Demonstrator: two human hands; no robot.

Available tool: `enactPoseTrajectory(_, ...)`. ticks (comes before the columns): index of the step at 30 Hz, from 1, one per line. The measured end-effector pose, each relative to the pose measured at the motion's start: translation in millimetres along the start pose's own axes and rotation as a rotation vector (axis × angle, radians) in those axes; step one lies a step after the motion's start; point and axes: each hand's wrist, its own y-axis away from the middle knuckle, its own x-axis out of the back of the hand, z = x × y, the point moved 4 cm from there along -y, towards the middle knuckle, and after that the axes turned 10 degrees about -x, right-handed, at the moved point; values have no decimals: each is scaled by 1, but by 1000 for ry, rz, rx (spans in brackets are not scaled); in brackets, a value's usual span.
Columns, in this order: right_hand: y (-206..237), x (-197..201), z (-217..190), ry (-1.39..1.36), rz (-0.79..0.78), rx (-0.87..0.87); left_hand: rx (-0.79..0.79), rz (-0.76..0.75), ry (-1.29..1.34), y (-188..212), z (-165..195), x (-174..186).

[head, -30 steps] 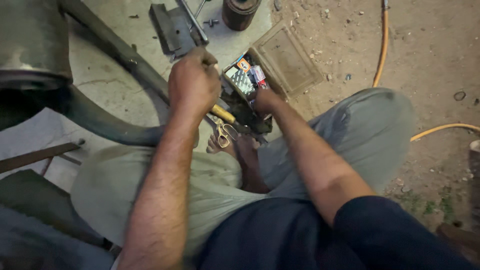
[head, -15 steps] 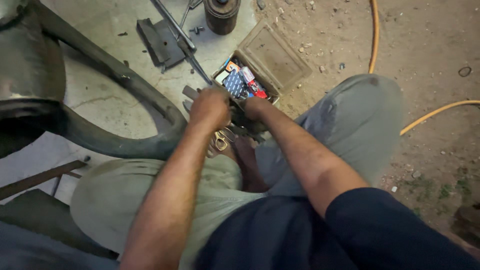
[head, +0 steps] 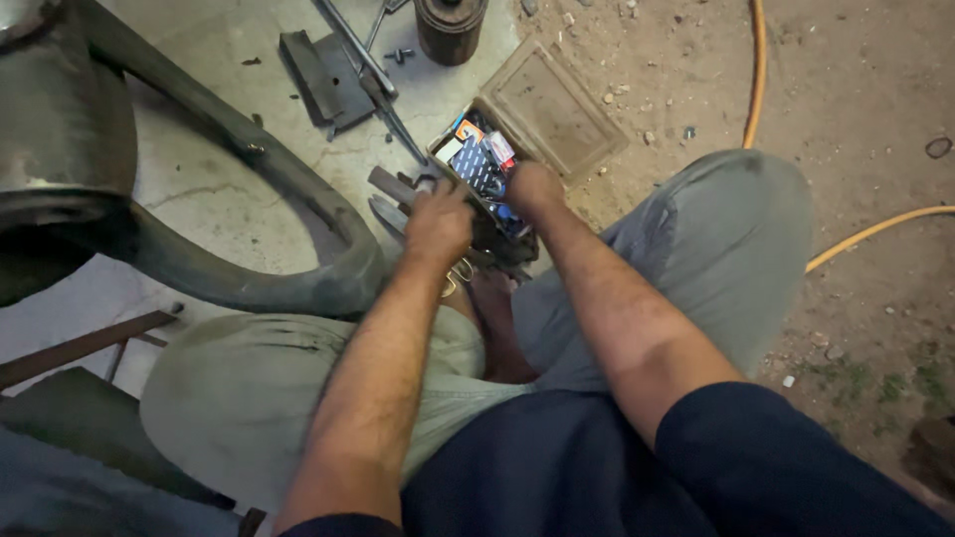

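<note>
A small open tool box (head: pixel 478 159) lies on the ground between my knees, packed with small colourful packets; its tan lid (head: pixel 553 107) is folded back to the right. My left hand (head: pixel 438 223) is curled over the box's near left corner, beside grey metal jaws (head: pixel 390 187). Whatever it grips is hidden under the knuckles. My right hand (head: pixel 532 189) reaches into the near right end of the box, fingers pointing down and out of sight. A few yellowish metal bits (head: pixel 460 272) show just below my left wrist.
A thick dark curved metal arm (head: pixel 249 268) sweeps across the concrete on the left. Flat steel pieces (head: pixel 320 78), a long rod (head: pixel 364 62) and a rusty cylinder (head: pixel 450 26) lie beyond the box. A yellow hose (head: pixel 760 70) crosses the dirt on the right.
My left hand has come down from the steel pieces to the near corner of the box. My right hand has stayed in the box.
</note>
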Motion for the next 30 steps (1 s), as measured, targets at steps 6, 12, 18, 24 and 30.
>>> enactPoseTrajectory(6, 2, -6, -16, -235, -60, 55, 50, 55, 72, -7, -9, -6)
enactPoseTrajectory(12, -5, 6, -30, -233, -129, 37, 188, -306, 77, -9, -21, -27)
enactPoseTrajectory(18, -14, 78, -13, -149, 151, 48, 238, -236, 157, -6, -25, -27)
enactPoseTrajectory(24, -12, 82, 6, -346, -58, -74, 263, -353, 124, 2, -23, -32)
enactPoseTrajectory(30, -14, 65, 0, -184, 93, 24, 287, -311, 147, 1, -25, -31)
